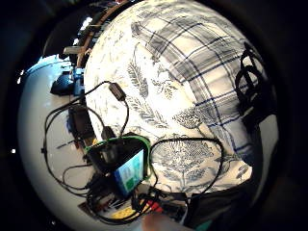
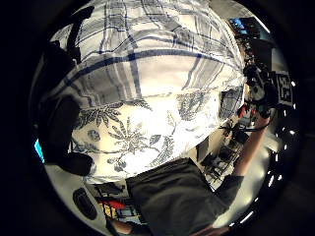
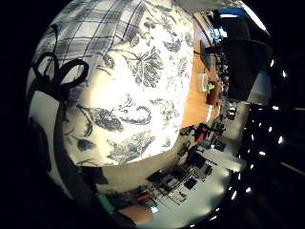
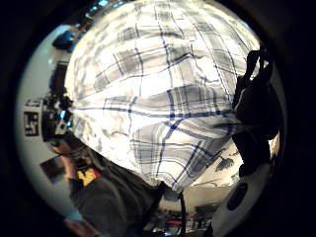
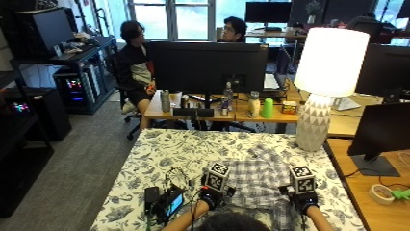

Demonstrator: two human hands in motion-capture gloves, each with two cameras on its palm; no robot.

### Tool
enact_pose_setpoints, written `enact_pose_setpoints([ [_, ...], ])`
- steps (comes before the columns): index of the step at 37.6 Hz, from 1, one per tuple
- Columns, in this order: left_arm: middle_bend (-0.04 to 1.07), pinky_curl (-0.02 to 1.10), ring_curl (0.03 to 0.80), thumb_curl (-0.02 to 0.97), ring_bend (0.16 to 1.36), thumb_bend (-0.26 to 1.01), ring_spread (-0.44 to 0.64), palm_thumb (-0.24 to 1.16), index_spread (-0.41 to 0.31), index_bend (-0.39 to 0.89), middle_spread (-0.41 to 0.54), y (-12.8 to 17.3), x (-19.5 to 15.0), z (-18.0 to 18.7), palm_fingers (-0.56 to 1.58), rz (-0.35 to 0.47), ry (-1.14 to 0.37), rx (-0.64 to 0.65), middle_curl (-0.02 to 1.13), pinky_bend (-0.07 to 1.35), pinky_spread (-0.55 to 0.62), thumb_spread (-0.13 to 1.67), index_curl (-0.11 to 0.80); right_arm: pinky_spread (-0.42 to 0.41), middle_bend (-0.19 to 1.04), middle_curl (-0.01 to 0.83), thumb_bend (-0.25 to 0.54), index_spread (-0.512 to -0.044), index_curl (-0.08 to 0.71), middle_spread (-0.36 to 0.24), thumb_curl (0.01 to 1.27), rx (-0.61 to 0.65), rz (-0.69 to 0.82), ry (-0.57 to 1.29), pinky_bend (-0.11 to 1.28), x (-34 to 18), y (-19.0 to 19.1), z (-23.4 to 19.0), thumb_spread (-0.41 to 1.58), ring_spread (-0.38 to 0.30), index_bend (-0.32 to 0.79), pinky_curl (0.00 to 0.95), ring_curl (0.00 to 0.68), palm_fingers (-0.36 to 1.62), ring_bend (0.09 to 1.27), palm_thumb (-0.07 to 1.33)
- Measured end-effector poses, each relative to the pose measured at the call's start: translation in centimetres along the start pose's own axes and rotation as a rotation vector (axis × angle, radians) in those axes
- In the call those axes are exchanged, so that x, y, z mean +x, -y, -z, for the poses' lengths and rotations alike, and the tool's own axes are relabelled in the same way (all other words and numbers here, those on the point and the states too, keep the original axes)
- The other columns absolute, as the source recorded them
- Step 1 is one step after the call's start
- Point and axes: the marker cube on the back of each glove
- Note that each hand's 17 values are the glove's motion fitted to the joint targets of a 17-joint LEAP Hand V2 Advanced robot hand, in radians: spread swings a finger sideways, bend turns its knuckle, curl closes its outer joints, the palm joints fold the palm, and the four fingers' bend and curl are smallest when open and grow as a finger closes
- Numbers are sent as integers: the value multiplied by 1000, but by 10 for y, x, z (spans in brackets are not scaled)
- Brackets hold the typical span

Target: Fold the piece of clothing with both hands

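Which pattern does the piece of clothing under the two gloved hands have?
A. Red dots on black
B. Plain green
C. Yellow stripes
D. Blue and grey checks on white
D: in the outside view the shirt between the left hand and the right hand shows blue and grey checks on white, and it lies on the flowered tablecloth.
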Motion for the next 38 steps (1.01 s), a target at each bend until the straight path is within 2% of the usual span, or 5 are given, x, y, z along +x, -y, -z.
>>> enact_pose_setpoints([
  [13, 328, 392, 390, 238, 358, 1, -337, 717, -279, 161, -333, -35, -4, 42, 1218, -42, 57, -16, 501, 518, -429, 1340, 438, -335, 418, 528, -15, -259, 454, -214, 325, 22, 29, -61, 605, -1, -10, 31, 1008, -243, 184, 405, 464, 1342, 683, 1108],
  [19, 330, 394, 394, 226, 359, -7, -337, 712, -279, 162, -335, -32, -13, 59, 1215, -24, 103, 17, 509, 512, -427, 1350, 442, -330, 428, 535, -12, -252, 466, -216, 315, 48, 35, -94, 602, 1, -18, 60, 1019, -244, 187, 409, 467, 1331, 684, 1110],
  [29, 335, 398, 399, 213, 359, -7, -340, 707, -281, 158, -339, -28, -30, 119, 1212, 26, 133, 123, 520, 504, -427, 1371, 447, -324, 431, 540, -12, -251, 481, -217, 302, 142, -8, -159, 601, 7, -20, 129, 1029, -244, 184, 412, 469, 1327, 686, 1112],
  [38, 334, 402, 402, 206, 360, -5, -341, 709, -280, 157, -341, -41, -41, 159, 1210, 60, 142, 132, 527, 504, -427, 1382, 450, -322, 434, 543, -12, -252, 490, -217, 292, 180, -9, -144, 602, 6, -28, 172, 1035, -244, 180, 414, 471, 1324, 689, 1117],
])
